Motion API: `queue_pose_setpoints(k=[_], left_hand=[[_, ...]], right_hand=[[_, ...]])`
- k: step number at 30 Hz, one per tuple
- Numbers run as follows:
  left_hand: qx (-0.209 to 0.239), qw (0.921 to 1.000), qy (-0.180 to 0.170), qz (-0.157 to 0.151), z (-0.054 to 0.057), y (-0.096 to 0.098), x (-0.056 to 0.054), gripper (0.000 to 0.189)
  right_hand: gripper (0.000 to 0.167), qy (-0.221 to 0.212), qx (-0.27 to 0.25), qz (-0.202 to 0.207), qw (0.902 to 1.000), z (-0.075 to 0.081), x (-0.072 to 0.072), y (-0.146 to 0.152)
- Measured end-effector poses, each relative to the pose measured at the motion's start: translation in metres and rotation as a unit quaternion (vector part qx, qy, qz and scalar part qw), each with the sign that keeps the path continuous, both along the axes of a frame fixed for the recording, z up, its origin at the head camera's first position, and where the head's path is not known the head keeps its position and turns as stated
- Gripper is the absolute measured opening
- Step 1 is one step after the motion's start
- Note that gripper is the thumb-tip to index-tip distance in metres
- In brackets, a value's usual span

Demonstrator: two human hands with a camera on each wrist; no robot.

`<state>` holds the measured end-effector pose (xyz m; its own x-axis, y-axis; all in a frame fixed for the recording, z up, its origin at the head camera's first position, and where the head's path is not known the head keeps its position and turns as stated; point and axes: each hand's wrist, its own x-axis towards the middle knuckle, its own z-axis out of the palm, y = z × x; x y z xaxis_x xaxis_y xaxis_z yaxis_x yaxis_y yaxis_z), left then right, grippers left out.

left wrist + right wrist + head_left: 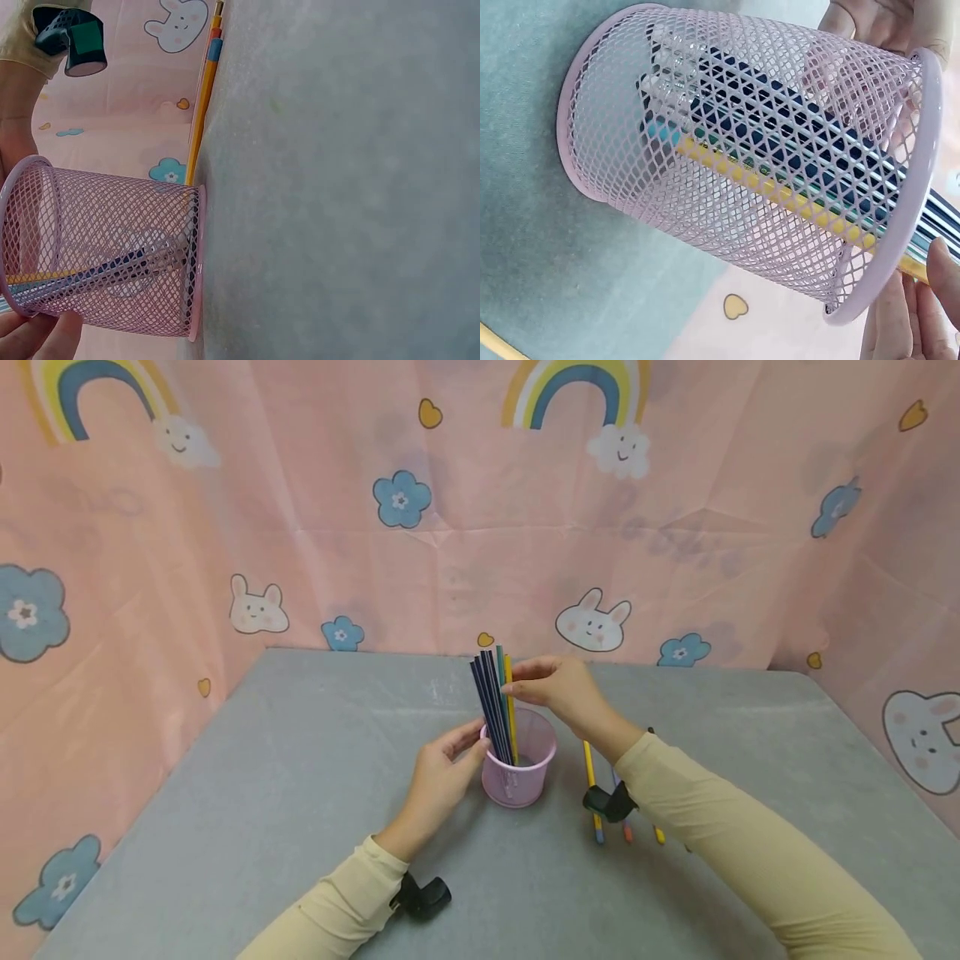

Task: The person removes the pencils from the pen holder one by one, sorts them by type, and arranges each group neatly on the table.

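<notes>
A pink mesh pencil cup (517, 787) stands upright on the grey table. My left hand (435, 781) holds it at the left side of the rim, thumb in front. Several dark blue pencils (487, 702) lean left inside the cup, a green pencil (501, 660) beside them. Over the cup, my right hand (566, 692) pinches a yellow pencil (780, 193) near its upper part. Through the mesh in the right wrist view, that pencil's light blue end (662, 133) shows close to the cup's bottom.
To the right of the cup, a yellow pencil with a blue end (589, 768) and other pencils, one red-ended (627, 833), lie partly hidden under my right forearm. A pink printed curtain (450, 568) hangs behind the grey table (337, 735).
</notes>
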<state>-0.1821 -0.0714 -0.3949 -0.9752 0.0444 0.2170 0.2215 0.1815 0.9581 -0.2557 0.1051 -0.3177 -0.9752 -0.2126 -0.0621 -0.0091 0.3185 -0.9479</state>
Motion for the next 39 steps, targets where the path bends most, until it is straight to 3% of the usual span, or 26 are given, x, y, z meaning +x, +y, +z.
queue_pose_setpoints(k=[9,22,33,39], left_hand=[[-0.004,1.0000,0.002,-0.008,0.003,0.001,-0.001,0.040],[0.001,0.9999,0.011,0.002,0.000,-0.001,0.001,0.038],[-0.004,0.9999,0.014,0.005,0.002,0.001,-0.002,0.037],[0.006,1.0000,0.003,0.000,0.001,0.000,-0.001,0.037]], right_hand=[[0.033,0.000,-0.015,-0.019,0.9997,0.010,-0.001,0.005],[0.034,0.023,-0.043,-0.026,0.9985,0.037,0.002,0.016],[0.039,0.046,-0.053,-0.021,0.9973,0.062,0.012,0.031],[0.039,0.034,-0.041,-0.017,0.9984,0.069,0.020,0.033]])
